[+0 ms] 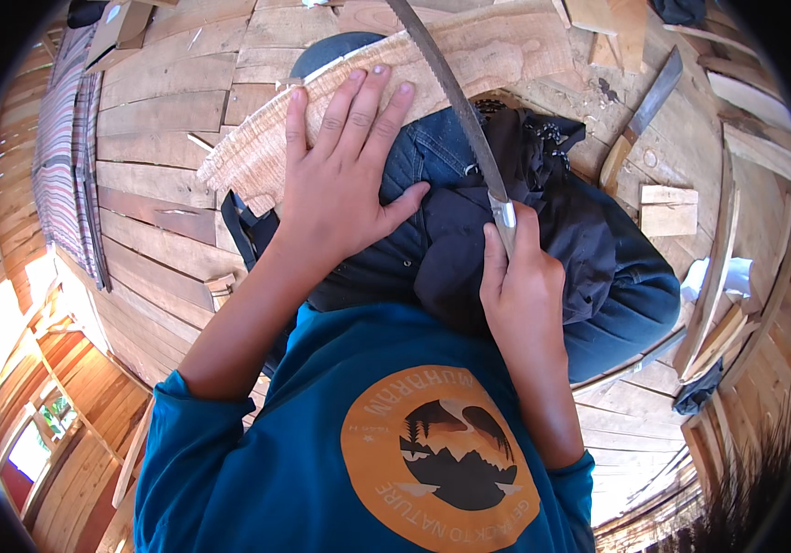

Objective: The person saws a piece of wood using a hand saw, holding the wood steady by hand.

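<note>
Across my lap and knee lies a pale wooden board [506, 55] with one rough, curved edge. My left hand [336, 175] rests flat on its left part, fingers stretched out and spread, with the thumb over my jeans. In my right hand [526, 276] is the handle of a curved handsaw [458, 97], fingers wrapped round it. The saw's blade points away from me and crosses over the board to the right of my left hand; I cannot tell whether it touches the wood. A dark bundled cloth [469, 263] covers part of my lap.
On the plank floor [170, 106] to the right lies a machete [658, 97] with a wooden handle, near a small square wood block [668, 210]. Long timber pieces [714, 267] and a white crumpled item [735, 276] are farther right. A striped cloth [68, 138] hangs at the left.
</note>
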`<action>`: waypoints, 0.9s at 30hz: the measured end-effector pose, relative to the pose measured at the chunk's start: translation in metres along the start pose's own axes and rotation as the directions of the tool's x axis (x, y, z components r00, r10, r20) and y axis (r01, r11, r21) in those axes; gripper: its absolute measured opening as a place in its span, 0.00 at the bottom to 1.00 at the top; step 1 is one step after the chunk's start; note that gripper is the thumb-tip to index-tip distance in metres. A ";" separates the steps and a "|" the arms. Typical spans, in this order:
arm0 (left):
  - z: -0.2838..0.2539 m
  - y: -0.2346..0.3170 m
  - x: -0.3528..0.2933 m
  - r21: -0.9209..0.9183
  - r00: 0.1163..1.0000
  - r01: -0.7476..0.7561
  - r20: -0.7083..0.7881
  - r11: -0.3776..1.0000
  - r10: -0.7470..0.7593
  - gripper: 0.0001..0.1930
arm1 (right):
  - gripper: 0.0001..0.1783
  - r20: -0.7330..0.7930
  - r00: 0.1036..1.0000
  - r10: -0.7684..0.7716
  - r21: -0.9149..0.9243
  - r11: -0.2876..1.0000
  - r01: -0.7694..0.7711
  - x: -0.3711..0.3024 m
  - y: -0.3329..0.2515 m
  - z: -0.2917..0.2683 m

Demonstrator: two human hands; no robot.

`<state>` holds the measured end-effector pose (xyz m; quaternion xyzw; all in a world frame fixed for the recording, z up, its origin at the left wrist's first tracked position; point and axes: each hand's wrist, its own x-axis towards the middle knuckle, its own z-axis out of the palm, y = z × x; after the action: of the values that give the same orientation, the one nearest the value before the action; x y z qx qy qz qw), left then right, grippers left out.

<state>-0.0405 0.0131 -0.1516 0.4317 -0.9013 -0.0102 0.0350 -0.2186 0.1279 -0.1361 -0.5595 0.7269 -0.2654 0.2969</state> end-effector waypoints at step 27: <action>-0.011 0.011 0.007 0.064 0.999 0.025 0.030 0.998 -0.027 0.40 | 0.10 0.028 0.999 0.023 0.065 0.998 -0.025 0.011 -0.009 0.010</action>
<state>-0.0525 0.0146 -0.1394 0.4439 -0.8960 0.0112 0.0072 -0.2074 0.1141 -0.1377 -0.5444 0.7203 -0.2776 0.3281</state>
